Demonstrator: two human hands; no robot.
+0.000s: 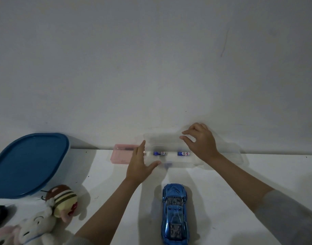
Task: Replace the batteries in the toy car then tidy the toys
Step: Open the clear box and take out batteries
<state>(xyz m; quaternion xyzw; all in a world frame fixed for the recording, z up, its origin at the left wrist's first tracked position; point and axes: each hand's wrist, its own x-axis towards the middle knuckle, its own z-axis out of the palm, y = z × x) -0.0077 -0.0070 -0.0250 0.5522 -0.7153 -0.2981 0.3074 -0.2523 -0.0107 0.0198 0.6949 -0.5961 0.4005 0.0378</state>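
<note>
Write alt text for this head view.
Both hands, left and right, reach to a clear plastic case with two batteries inside, by the wall. A blue toy car sits nearer; plush toys lie left.
</note>
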